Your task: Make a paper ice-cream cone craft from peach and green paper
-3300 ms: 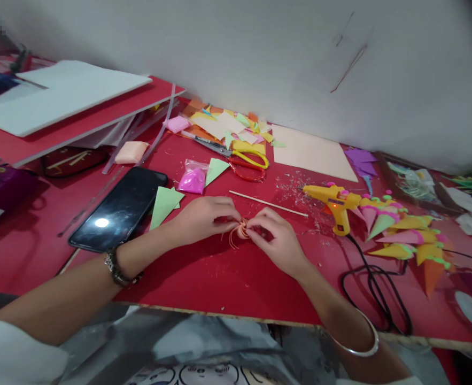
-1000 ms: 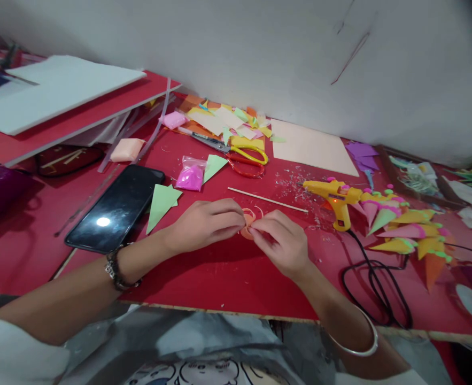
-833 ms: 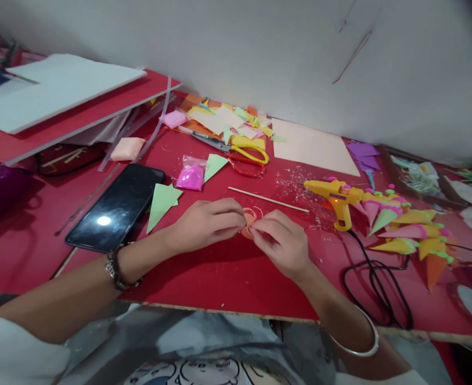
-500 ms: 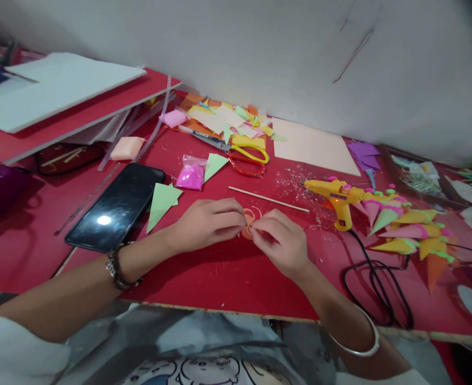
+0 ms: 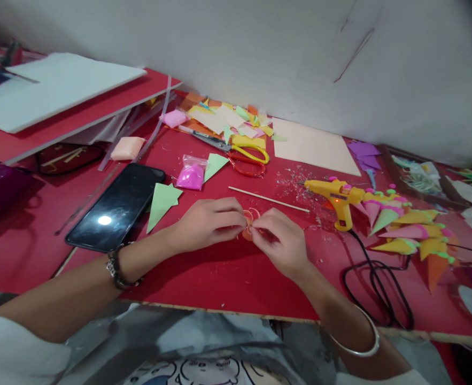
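Between my hands is a small orange looped piece (image 5: 247, 233), thin and curled like a strip; its exact kind is hard to make out. My left hand (image 5: 215, 222) pinches it from the left with the fingertips. From the other side my right hand (image 5: 281, 238) pinches it too, thumb and forefinger pressed together. Just beyond the hands lies a thin wooden stick (image 5: 268, 199). A bag of bright pink clay (image 5: 191, 175) and light green paper triangles (image 5: 162, 204) rest to the left of them.
A yellow glue gun (image 5: 337, 199) with its light lit lies at right, its black cable (image 5: 374, 286) coiled in front. Paper cones (image 5: 410, 227) stand beyond it. Scissors (image 5: 246, 158), paper scraps (image 5: 236, 120) and a beige sheet (image 5: 314, 147) lie behind. A phone (image 5: 115, 208) is at left.
My fingers have shifted very slightly around the orange piece, and its loops show a little differently. Everything else has stayed put.
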### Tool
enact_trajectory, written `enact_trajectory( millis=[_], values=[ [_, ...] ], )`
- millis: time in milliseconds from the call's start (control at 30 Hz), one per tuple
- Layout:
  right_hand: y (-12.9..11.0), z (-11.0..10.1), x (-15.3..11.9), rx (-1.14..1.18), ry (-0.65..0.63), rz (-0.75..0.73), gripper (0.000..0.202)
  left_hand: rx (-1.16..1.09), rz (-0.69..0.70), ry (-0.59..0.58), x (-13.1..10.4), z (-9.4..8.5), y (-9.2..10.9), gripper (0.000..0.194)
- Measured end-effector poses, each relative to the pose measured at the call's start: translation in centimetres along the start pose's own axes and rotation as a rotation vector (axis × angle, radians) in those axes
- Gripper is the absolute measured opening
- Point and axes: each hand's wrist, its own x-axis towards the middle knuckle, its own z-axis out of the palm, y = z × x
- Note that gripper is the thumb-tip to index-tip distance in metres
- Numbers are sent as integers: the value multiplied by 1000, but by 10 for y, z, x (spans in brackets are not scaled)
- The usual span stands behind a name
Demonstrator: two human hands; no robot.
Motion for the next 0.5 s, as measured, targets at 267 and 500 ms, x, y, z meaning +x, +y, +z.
enact_trajectory(
  millis=[267,500],
  values=[
    [-1,1,1,-1,-6,7,8,24,11,-9,0,1,0,9],
    [0,2,0,9,13,-5,7,33,17,4,0,1,0,9]
  ],
)
